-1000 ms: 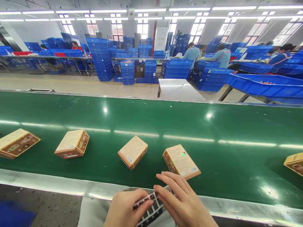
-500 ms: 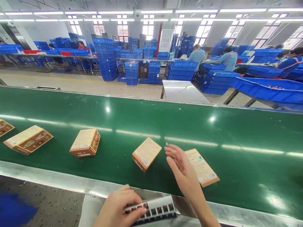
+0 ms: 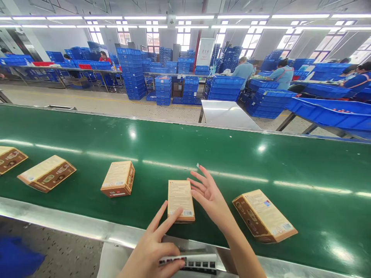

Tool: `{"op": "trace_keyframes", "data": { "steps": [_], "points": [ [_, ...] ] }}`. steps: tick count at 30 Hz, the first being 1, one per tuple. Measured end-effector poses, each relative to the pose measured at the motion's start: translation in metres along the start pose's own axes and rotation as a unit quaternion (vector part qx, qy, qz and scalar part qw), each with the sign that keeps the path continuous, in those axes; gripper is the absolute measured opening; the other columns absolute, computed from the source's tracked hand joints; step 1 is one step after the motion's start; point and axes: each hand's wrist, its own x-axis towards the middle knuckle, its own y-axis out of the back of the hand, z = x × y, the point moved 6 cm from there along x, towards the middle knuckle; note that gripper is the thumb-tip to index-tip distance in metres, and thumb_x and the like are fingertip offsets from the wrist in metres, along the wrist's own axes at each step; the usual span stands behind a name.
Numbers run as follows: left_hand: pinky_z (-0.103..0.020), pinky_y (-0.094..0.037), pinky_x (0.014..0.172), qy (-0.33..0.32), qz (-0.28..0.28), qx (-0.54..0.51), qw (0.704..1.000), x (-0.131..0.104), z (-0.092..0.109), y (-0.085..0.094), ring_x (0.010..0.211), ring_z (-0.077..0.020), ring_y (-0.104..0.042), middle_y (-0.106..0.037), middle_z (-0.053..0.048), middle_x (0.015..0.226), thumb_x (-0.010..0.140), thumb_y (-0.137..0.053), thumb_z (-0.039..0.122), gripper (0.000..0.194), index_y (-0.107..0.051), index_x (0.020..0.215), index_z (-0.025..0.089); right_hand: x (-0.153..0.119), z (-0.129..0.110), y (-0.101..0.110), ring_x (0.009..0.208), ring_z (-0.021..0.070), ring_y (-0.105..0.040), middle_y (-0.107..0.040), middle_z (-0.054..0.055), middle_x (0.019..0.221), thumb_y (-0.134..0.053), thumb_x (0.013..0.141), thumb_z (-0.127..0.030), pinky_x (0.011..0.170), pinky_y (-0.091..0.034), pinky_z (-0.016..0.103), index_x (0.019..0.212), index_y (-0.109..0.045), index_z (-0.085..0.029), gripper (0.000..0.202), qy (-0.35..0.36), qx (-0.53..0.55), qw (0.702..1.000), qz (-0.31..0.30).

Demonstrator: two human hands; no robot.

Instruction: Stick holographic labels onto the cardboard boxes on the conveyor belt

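Note:
A small tan box [image 3: 180, 200] lies flat on the green conveyor belt [image 3: 203, 154] near its front edge. My left hand [image 3: 153, 247] touches the box's near corner with outstretched fingers while its lower fingers pinch a white strip of small dark squares [image 3: 193, 261]. My right hand [image 3: 208, 195] has its fingers spread and rests against the box's right side. Another tan and brown box [image 3: 264, 214] lies on the belt to the right.
More boxes lie on the belt to the left: one [image 3: 118, 178], a longer one [image 3: 46, 172] and one at the frame edge [image 3: 10, 158]. A metal rail [image 3: 58, 222] borders the belt in front. Stacked blue crates [image 3: 131, 73] and seated people fill the hall behind.
The boxes have travelled rightward on the belt. My right hand left the strip and reached out to the middle box, which now lies straight. My left fingers stretched out to that box.

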Motion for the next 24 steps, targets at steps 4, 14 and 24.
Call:
{"op": "trace_keyframes", "data": {
  "steps": [4, 14, 24],
  "points": [
    [-0.053, -0.052, 0.108, -0.006, 0.062, -0.013, 0.998, 0.001, 0.005, -0.016, 0.151, -0.0431, -0.029, -0.030, -0.002, 0.166, 0.076, -0.078, 0.011, 0.011, -0.075, 0.070, 0.020, -0.017, 0.000, 0.013, 0.118, 0.0303, -0.066, -0.063, 0.015, 0.139, -0.076, 0.075, -0.056, 0.097, -0.055, 0.042, 0.107, -0.068, -0.021, 0.048, -0.052, -0.021, 0.992, 0.115],
    [-0.053, -0.056, 0.105, -0.010, 0.029, 0.005, 1.000, 0.011, 0.022, -0.045, 0.148, -0.0512, -0.028, -0.021, -0.006, 0.169, 0.070, -0.083, 0.013, 0.012, -0.073, 0.065, 0.015, -0.037, 0.003, 0.016, 0.108, 0.0338, -0.068, -0.061, 0.018, 0.141, -0.077, 0.068, -0.060, 0.077, -0.058, 0.038, 0.078, -0.071, -0.019, 0.043, -0.090, -0.034, 0.976, 0.195],
    [-0.060, -0.049, 0.111, -0.021, 0.032, 0.018, 0.999, 0.019, 0.031, -0.078, 0.150, -0.0529, -0.019, -0.022, -0.005, 0.169, 0.070, -0.084, 0.025, 0.017, -0.073, 0.063, 0.015, -0.049, -0.009, 0.030, 0.096, 0.0301, -0.072, -0.057, 0.018, 0.143, -0.063, 0.077, -0.060, 0.084, -0.058, 0.044, 0.080, -0.066, -0.021, 0.040, -0.039, -0.193, 0.947, 0.255]
  ]
}}
